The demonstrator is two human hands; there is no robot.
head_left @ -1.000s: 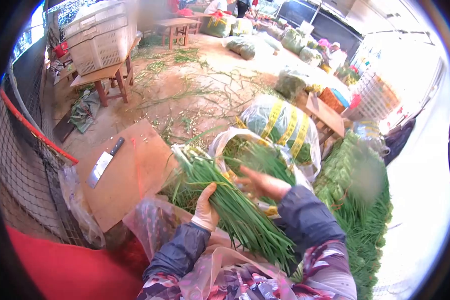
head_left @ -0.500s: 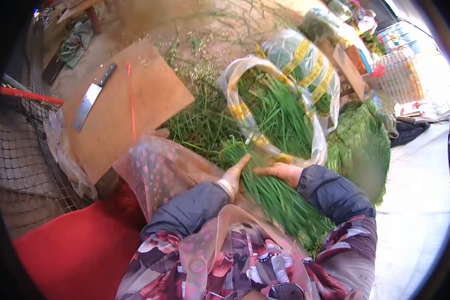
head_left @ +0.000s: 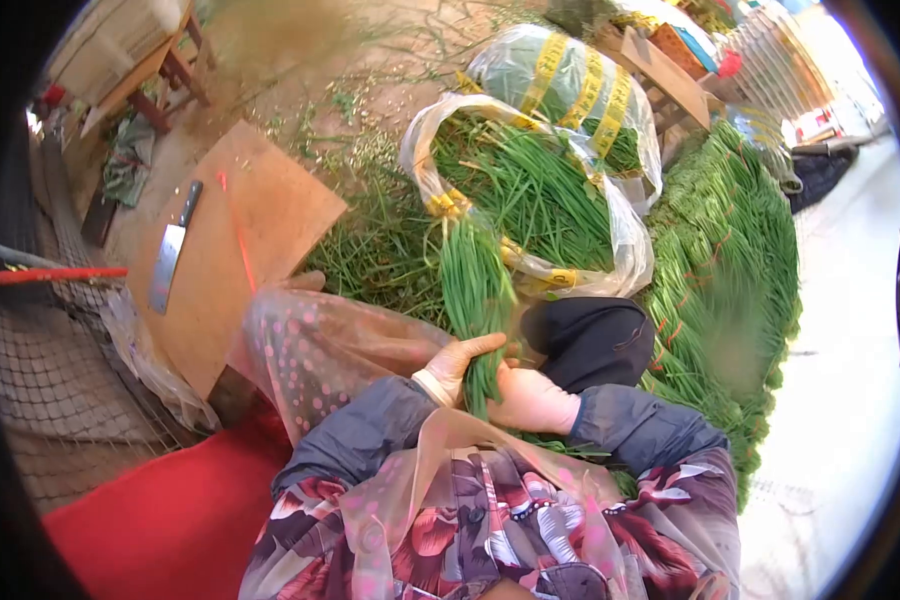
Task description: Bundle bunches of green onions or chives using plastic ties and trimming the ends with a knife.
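Observation:
A bunch of long green chives (head_left: 475,290) stands upright in front of my chest, its tips pointing away from me. My left hand (head_left: 457,365) is closed around its lower end from the left. My right hand (head_left: 528,398) grips the same bunch just below, from the right. Both wrists come out of dark blue sleeves. Behind the bunch lies an open clear plastic sack (head_left: 625,240) full of more chives, bound with yellow tape.
A wooden board (head_left: 235,250) lies at left with a cleaver (head_left: 170,262) on it. A second taped sack (head_left: 560,75) sits farther back. Stacked chive bundles (head_left: 730,250) fill the right. Loose chives (head_left: 380,250) cover the ground. Wire mesh (head_left: 50,360) at left.
The bunch has swung from lying slanted across my lap to standing upright. Both hands have slid down and closed around its lower end. The view has tilted down.

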